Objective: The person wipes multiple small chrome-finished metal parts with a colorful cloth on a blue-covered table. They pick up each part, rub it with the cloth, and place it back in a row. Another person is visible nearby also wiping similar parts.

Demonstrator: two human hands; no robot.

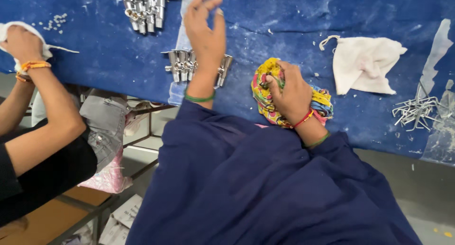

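Dark blue sleeves (265,188) filling the bottom of the view, both arms stretched up over the blue worktop (109,60). Right hand (291,91) clenched tight around a bunched cloth of yellow, pink and blue print (265,91), pressing it down near the worktop's front edge; red thread and green bangle at that wrist. Left hand (204,29) open, fingers spread and slightly curled, hovering above a cluster of shiny chrome valve fittings (182,64), wrist crossing over them, nothing gripped; green bangle there too. Second heap of the same chrome fittings (143,10) farther back, near the top edge. White rag (362,65) lying loose to the right of the printed cloth, well apart from it. Pile of thin bent metal clips (417,111) far right, beside a strip of clear plastic film (436,55). Small white beads (54,22) scattered at top left. Another person's hand (21,43) at the left edge, closed on a white cloth (9,31), orange thread at the wrist, black sleeve below.
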